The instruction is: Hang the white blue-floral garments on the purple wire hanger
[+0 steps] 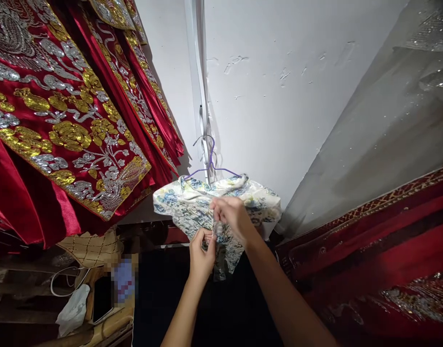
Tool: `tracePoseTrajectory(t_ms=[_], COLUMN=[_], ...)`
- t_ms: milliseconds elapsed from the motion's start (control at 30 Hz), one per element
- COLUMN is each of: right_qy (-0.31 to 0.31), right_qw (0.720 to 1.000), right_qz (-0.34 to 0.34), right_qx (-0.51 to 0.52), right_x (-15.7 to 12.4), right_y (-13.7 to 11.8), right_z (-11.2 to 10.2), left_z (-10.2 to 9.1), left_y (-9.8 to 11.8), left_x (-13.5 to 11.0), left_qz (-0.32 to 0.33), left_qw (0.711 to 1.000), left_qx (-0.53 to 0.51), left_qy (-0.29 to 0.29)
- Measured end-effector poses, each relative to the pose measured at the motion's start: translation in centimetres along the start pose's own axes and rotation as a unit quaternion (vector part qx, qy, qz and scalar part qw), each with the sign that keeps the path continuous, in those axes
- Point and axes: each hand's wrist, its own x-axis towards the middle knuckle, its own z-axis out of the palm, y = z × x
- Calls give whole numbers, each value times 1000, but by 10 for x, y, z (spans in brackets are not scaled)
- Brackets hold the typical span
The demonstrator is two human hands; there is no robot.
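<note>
Because the purple hanger (pixel 211 165) carries the floral shirt (pixel 190 207) before the white wall (pixel 272 120), my left hand (pixel 201 251) and right hand (pixel 231 215) seem free to pinch its front, right above left.

- We look out from the head, forward and down.
- We face the white wall (pixel 272 125) at twelve o'clock.
- We view our left hand (pixel 201 251) and right hand (pixel 231 214) near, toward six.
</note>
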Motion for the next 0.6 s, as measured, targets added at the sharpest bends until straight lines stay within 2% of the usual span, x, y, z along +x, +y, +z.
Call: tracePoseTrajectory(t_ms=[133,267,333,400,467,500,600], right_qy=[38,47,43,39,33,30,21], right_qw=[998,996,996,998,999,998,995], right_qz=[-35,-54,-54,-44,-40,-42,-71], right_qx=[34,52,54,30,-9,-26,-61], right_x=[26,15,4,-6,-12,-13,-11], right_y=[-43,-45,-40,-40,-45,-48,-48], right_z=[4,6,9,12,17,18,19], left_z=[6,-1,-12,-28,-43,-50,-62], left_y=[-4,12,31,56,81,92,113], left_x=[8,18,29,44,62,71,89], left_qz=[14,12,37,90,149,174,223], left_qw=[998,994,995,994,986,983,972], left_qx=[26,16,-20,-65,-55,-26,69], left_qy=[-53,-109,-91,-13,54,55,7])
